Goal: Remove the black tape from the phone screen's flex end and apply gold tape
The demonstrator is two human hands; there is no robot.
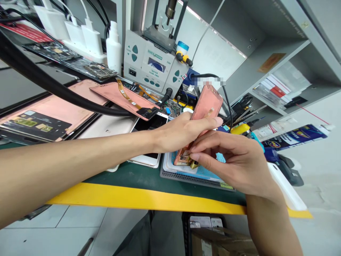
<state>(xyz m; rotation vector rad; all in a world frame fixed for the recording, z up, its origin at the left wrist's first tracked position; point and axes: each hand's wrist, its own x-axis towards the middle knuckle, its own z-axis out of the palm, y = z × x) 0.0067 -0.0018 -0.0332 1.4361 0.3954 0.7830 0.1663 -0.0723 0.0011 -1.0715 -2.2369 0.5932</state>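
My left hand [183, 131] is closed on a copper-coloured phone screen panel [207, 101], which it holds up at a tilt. Under it lies an opened phone body [182, 157] on a blue and white work mat [170, 165]. The fingers of my right hand [226, 156] are pinched at the body's lower end, beside a small brass-coloured piece [194, 164]. What the right fingertips grip is too small to make out. Part of the phone body is hidden behind both hands.
A grey soldering station [151, 67] stands at the back. A thick black cable [61, 90] arches over phone panels on the left. A white phone [146, 160] lies beside the mat. The table's yellow front edge [133, 196] runs below my arms, and shelves [282, 60] rise at right.
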